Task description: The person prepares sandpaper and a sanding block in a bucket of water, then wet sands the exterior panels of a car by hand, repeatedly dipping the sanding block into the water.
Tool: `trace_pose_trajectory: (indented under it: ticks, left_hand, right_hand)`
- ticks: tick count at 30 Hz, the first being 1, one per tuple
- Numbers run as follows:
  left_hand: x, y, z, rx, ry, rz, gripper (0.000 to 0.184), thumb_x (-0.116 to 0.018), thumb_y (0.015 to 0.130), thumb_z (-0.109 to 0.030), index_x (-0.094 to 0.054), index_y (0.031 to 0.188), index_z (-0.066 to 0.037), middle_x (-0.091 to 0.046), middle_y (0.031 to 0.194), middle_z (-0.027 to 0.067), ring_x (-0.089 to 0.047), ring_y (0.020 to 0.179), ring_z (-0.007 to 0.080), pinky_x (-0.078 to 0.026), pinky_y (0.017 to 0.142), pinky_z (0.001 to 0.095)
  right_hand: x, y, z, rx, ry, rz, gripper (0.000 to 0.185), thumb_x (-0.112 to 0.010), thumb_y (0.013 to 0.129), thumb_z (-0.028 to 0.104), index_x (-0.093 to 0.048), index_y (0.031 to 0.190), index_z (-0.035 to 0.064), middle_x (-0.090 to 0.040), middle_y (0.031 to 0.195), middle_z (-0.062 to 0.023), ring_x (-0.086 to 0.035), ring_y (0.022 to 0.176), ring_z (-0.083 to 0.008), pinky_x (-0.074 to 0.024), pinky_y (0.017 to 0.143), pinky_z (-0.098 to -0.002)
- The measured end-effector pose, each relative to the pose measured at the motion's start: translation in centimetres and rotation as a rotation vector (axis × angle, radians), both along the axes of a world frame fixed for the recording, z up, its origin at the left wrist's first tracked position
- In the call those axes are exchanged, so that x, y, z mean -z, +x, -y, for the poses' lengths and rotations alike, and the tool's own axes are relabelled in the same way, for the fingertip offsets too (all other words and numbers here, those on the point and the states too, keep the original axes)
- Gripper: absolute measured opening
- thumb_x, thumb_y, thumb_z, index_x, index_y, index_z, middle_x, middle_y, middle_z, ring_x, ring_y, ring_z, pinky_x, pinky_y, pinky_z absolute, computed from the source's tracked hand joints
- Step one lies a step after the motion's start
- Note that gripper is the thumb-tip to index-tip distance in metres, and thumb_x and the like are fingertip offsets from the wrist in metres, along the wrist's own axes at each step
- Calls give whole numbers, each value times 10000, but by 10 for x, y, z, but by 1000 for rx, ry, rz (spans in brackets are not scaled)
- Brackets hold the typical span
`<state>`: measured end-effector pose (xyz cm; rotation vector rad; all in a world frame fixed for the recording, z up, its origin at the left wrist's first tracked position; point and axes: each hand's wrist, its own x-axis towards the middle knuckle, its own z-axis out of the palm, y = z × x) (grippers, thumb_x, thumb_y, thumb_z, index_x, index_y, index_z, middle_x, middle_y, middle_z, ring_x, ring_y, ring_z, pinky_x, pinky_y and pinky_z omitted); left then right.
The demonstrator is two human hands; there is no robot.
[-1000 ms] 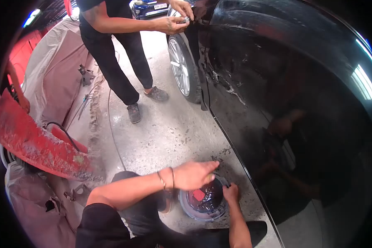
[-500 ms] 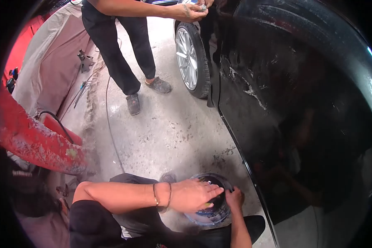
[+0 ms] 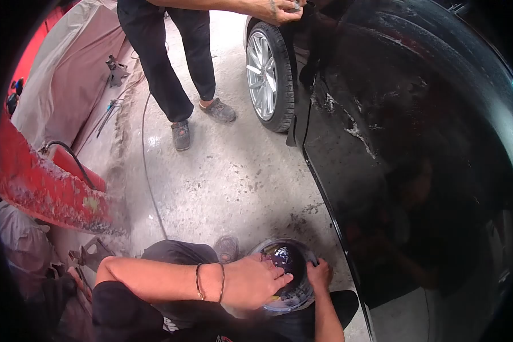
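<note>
A round bucket [image 3: 305, 302] of dark, glossy liquid stands on the floor between my knees. My left hand [image 3: 255, 282], with thin bracelets at its wrist, reaches over the bucket's left side, fingers partly bent. Yellow-green bits show beneath those fingers, but what they belong to is hidden. On the bucket's right side, my right hand [image 3: 320, 275] has its fingers curled at the rim. Close by on the right is a black car panel [image 3: 404, 142] with whitish smears and reflections.
Another person's legs [image 3: 182, 62] stand ahead, near a silver wheel [image 3: 262, 77]; that person's hand [image 3: 279, 10] is by the car. A scuffed red metal beam [image 3: 51, 188] is on the left, beside a draped cover [image 3: 80, 74]. A thin hose [image 3: 145, 154] crosses the floor.
My left hand has drawn slightly left and down, exposing more of the dark liquid. My right hand stays at the rim. The view has shifted slightly.
</note>
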<state>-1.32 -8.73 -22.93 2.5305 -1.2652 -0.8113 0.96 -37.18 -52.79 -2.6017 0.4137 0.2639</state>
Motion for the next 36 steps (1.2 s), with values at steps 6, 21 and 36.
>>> trace_pose_trajectory:
  ticks: [6,21,36]
  left_hand:
    - [0,-2,-9,-63,125,8,639,-555,1072,-378,-428,1579,-11,-593,1489,214,-590,1365,405,-476,1067,560]
    - [9,6,-12,-73,46,-24,595,-550,1076,-363,-468,1550,-13,-669,1383,217,-693,1197,388,-538,978,499]
    - [-108,170,48,-609,-1177,660,522,-482,1150,-261,-450,1577,37,-503,1616,215,-431,1540,296,-303,1275,382]
  right_hand:
    - [-19,2,-2,1,36,-63,503,-710,846,385,-771,1162,-1,-742,1145,-296,-688,1116,-499,-530,995,-548]
    - [-11,3,0,-7,18,-59,478,-722,840,383,-781,1131,8,-746,1119,-293,-699,1091,-494,-539,971,-542]
    - [-8,-2,7,19,18,-88,481,-716,849,457,-790,1161,98,-772,1166,-209,-724,1117,-423,-568,974,-519]
